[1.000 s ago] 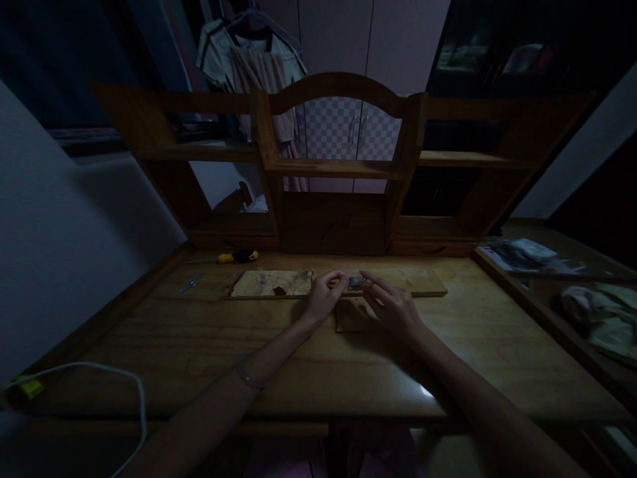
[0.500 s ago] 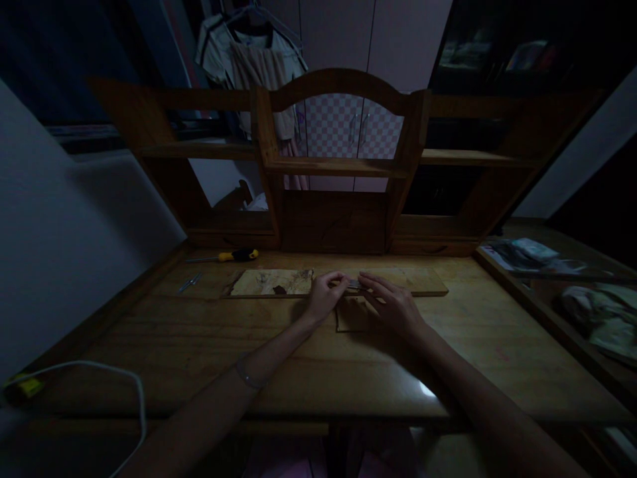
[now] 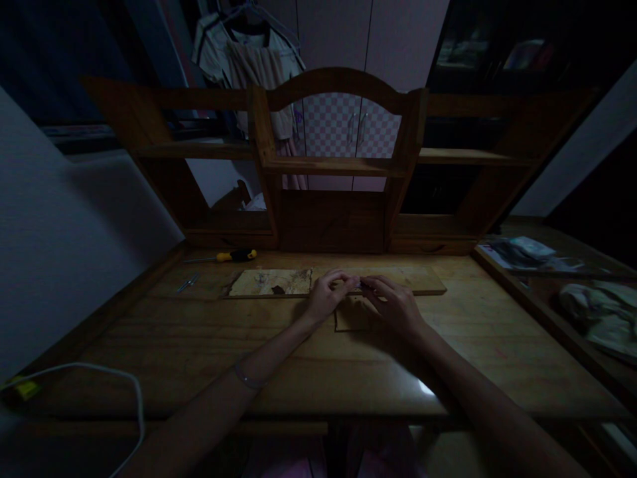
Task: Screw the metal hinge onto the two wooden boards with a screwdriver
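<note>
My left hand (image 3: 328,292) and my right hand (image 3: 395,302) meet over the middle of the desk, fingers closed together. Between their fingertips is a small grey metal piece (image 3: 357,283), mostly covered by the fingers; its kind is too small and dark to tell. Behind and beneath the hands lies a long wooden board (image 3: 423,280), with its left part (image 3: 271,281) stained and its surface rough. A smaller square wooden piece (image 3: 351,321) lies just in front of the board, partly in the shadow of my right hand.
A yellow and black screwdriver (image 3: 236,255) lies at the back left. Several thin metal pieces (image 3: 188,283) are left of the board. A wooden shelf unit (image 3: 333,166) rises along the rear of the desk (image 3: 199,352). A white cable (image 3: 134,378) hangs at the front left.
The fingertips have shifted around the small metal piece, which is tilted differently and shows less. Both hands stay in nearly the same place.
</note>
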Motion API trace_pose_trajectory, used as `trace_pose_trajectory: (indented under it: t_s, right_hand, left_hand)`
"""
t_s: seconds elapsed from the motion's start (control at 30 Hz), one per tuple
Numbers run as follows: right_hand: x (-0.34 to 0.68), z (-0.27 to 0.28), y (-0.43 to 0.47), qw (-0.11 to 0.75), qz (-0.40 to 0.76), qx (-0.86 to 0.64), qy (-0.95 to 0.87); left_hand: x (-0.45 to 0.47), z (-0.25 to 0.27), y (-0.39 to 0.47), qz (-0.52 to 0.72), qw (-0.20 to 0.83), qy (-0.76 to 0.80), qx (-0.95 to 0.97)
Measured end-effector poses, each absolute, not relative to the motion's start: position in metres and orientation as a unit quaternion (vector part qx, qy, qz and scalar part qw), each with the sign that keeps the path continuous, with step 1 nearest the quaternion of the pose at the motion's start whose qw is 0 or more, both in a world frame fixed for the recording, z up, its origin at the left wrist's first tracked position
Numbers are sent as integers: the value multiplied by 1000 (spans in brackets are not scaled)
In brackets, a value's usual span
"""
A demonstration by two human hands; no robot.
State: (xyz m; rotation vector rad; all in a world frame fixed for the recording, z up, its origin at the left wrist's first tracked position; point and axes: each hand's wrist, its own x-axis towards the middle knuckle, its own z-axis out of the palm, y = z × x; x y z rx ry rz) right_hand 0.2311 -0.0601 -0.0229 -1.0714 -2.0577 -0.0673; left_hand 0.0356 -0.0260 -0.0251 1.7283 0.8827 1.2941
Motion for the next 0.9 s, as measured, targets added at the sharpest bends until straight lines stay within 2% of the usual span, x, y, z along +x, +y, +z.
trace_pose_trajectory:
  t_s: [0.23,0.6,0.77,0.9]
  right_hand:
    - [233,-22,-59,427,10,-440,-790]
    - [228,-21,-58,468,158,-448,-745]
    - [228,-22,-45,431,253,-445,-743]
    - [230,-25,-21,384,306,-444,-750]
  left_hand:
    - [39,-29,-26,517,322,342,716]
    - [37,-39,-19,492,346,379,704]
    - [24,-27,-5,478,286,413,721]
    - [10,-23,14,467,322,421,708]
